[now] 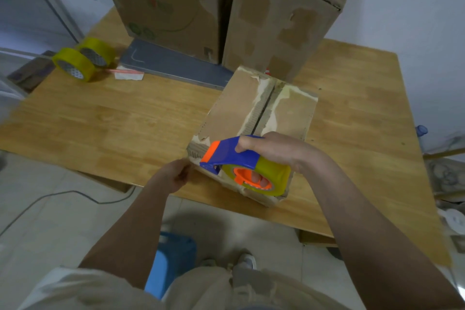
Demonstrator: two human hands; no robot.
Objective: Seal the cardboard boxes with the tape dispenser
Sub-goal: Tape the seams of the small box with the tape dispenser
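Note:
A small worn cardboard box [241,108] lies on the wooden table [105,118], its two top flaps meeting at a dark centre seam with torn paper along it. My right hand [276,151] grips the blue and orange tape dispenser [234,156], which carries a yellow tape roll, at the box's near end. The dispenser's orange front tip points left over the near left corner. My left hand [173,176] has its fingers closed against that near left corner of the box, by the table's front edge.
Two large cardboard boxes [171,7] [281,17] stand at the back of the table on a dark flat board [176,65]. Two spare yellow tape rolls [83,58] sit at the back left. A blue stool [171,259] is below the table's front edge.

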